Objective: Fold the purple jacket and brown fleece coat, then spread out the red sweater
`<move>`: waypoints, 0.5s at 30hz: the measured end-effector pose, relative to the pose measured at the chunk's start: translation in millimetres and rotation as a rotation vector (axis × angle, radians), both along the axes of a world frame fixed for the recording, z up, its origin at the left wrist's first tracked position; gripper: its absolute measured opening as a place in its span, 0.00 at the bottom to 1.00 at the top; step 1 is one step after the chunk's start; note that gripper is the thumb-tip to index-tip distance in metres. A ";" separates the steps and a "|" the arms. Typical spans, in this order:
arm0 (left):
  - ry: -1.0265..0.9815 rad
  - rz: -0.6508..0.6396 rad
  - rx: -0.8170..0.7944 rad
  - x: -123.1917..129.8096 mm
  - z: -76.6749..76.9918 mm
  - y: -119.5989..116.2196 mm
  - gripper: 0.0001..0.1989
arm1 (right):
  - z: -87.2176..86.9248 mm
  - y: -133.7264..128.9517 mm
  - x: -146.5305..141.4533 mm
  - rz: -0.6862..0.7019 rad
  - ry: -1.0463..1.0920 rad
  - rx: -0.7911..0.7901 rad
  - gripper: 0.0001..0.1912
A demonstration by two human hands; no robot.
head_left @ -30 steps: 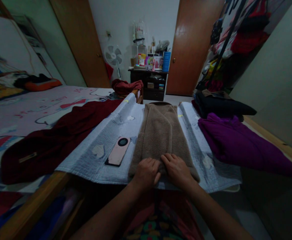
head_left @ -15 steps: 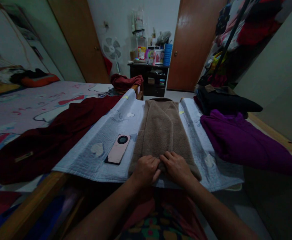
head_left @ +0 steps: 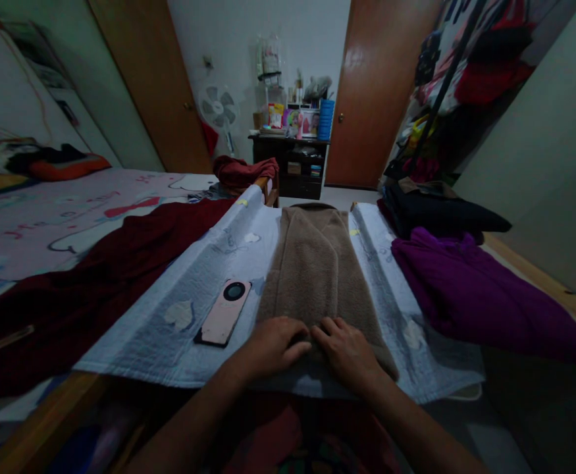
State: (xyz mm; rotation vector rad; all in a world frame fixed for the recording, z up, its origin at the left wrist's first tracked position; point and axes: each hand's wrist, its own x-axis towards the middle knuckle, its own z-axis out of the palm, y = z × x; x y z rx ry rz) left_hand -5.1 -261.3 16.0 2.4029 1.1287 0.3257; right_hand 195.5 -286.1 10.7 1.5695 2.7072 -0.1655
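A brown fleece garment (head_left: pixel 312 276), folded into a long panel, lies on the pale blue quilted cloth (head_left: pixel 169 359) in front of me. My left hand (head_left: pixel 278 343) rests on its near left part, fingers bent over the fabric, with a gap between thumb and index finger. Beside it, almost touching, my right hand (head_left: pixel 345 347) has its bent fingers closed on the near end of the garment; its thumb is hidden. A pink phone (head_left: pixel 224 316) with a round black camera ring lies face down left of the garment.
Dark red clothing (head_left: pixel 100 263) lies on the patterned bed (head_left: pixel 35 210) at left. At right is a purple garment (head_left: pixel 465 289) with dark folded clothes (head_left: pixel 440 207) behind it. A wooden rail (head_left: pixel 51 421) runs along the near left. A fan (head_left: pixel 218 108) and a cabinet (head_left: pixel 288 174) stand farther back.
My view has shifted slightly, so things sit lower in the picture. The left thumb and index finger have spread apart. Both hands remain at the garment's near end.
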 end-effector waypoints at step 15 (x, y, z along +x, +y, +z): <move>0.155 -0.309 0.217 61.7 -4.7 158.7 0.21 | 11.2 10.5 2.5 0.008 -0.044 -0.018 0.11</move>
